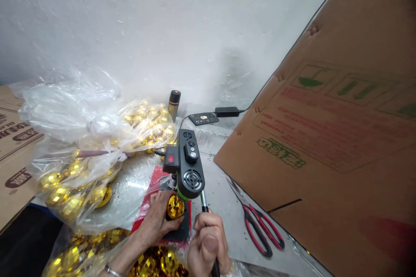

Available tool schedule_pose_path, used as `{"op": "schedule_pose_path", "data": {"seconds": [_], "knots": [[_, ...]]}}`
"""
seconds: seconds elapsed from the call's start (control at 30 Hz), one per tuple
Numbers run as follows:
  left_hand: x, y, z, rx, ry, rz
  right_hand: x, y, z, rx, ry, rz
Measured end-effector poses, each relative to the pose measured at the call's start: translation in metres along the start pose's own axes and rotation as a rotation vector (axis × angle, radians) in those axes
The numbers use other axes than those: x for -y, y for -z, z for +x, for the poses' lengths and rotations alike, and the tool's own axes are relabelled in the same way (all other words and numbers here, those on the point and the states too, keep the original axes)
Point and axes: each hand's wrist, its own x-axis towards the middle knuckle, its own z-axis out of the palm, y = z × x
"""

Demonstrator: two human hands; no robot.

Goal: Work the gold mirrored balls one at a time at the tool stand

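Observation:
My left hand (160,216) is closed around a gold mirror-tiled ball (175,206), fingers behind it and thumb at its near side. The ball sits on the dark base plate (180,230) of a small black stand-mounted device (191,169), under its head. That head carries round grilles, buttons and a green band at its lower edge. My right hand (209,242) is wrapped around the black handle of a metal lever (204,201), to the right of the ball. A small black box with a red switch (171,158) is on the device's left side.
Clear plastic bags of gold balls (74,181) lie at the left, with more gold balls (169,262) at the front. Red-handled scissors (260,225) lie open at right beside a large cardboard box (325,138). Behind stand a spray can (174,104) and a power adapter (226,111).

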Motion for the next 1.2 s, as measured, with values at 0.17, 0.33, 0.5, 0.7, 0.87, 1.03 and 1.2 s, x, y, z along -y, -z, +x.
{"op": "schedule_pose_path", "data": {"seconds": [0.17,0.33,0.5,0.7,0.87,1.03,1.2], "knots": [[0.003,-0.002,-0.001,-0.004,0.003,-0.002,-0.003,-0.004,-0.002,-0.034,0.039,0.004],[0.000,-0.002,-0.002,-0.006,0.010,-0.003,-0.008,-0.010,-0.004,-0.096,0.048,0.035],[-0.003,-0.002,0.000,0.008,0.032,-0.009,-0.008,-0.011,-0.002,-0.114,0.057,0.030],[-0.003,-0.004,0.001,0.030,0.070,-0.018,-0.014,-0.011,-0.002,-0.107,0.086,0.076],[-0.002,-0.005,0.002,0.049,0.067,-0.013,-0.019,-0.014,-0.004,-0.130,0.110,0.080],[0.004,-0.011,0.003,0.029,0.053,-0.011,-0.019,-0.013,-0.019,-0.116,0.084,0.035],[0.003,-0.010,0.002,0.046,0.072,-0.003,-0.030,-0.014,-0.033,-0.117,0.072,0.055]]}}
